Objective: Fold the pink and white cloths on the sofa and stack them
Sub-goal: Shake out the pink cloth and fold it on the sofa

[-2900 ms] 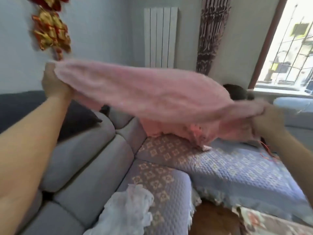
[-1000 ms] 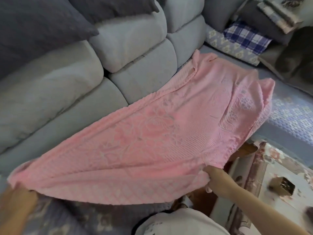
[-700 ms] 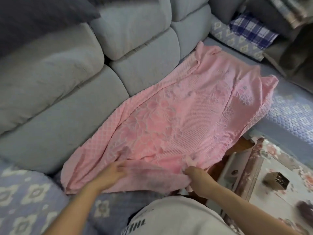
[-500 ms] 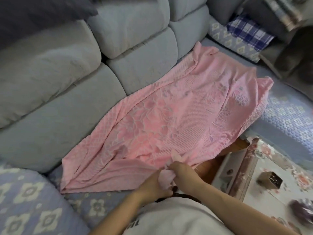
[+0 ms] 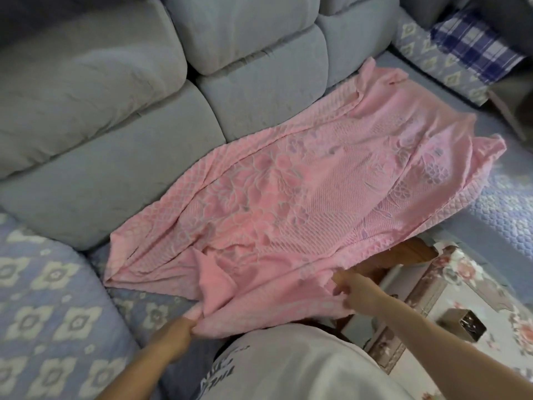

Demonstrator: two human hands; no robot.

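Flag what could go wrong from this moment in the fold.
The pink cloth overhangs the sofa edge on the right, so it may slide toward the floor. The left hand pinches only a bunched near corner, so the fold may come out crooked. The far end is rumpled and could trap wrinkles.

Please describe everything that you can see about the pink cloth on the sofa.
The pink cloth is a thin woven fabric with raised flower and diamond patterns. It lies spread lengthwise on the sofa seat, its far long edge against the grey back cushions, with wrinkles near both ends. The near edge hangs over the seat front. The left hand pinches the near edge, and the right hand holds it further along.
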